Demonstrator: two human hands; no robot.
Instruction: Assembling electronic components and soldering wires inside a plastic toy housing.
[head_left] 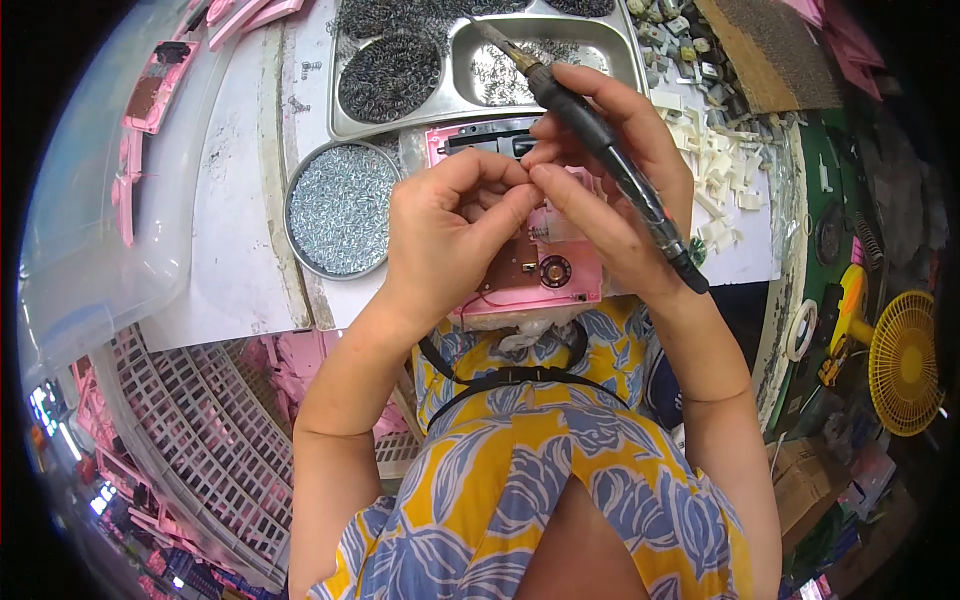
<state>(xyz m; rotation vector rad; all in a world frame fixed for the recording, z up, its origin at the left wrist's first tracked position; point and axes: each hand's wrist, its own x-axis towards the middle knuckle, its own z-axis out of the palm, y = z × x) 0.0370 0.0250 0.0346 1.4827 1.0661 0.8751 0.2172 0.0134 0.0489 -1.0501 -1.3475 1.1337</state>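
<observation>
My right hand (640,170) has a soldering iron (600,140) lying across it, black-handled with a brass-coloured collar; its metal tip points away to the upper left. The thumb and a finger of that hand also pinch together, meeting the pinched fingertips of my left hand (455,215). Whatever sits between those fingertips is too small to make out. Right below both hands is a pink plastic housing (585,275) with a brown board, a round black speaker part (555,270) and a thin wire. My hands hide its middle; a black part (490,140) shows at its far end.
A round dish of small silvery screws (340,210) stands left of my left hand. Beyond is a metal compartment tray (350,125) with dark springs and small metal pieces. White plastic parts (715,175) lie at right. A clear bin (160,270), white basket (200,440) and yellow fan (903,360) flank me.
</observation>
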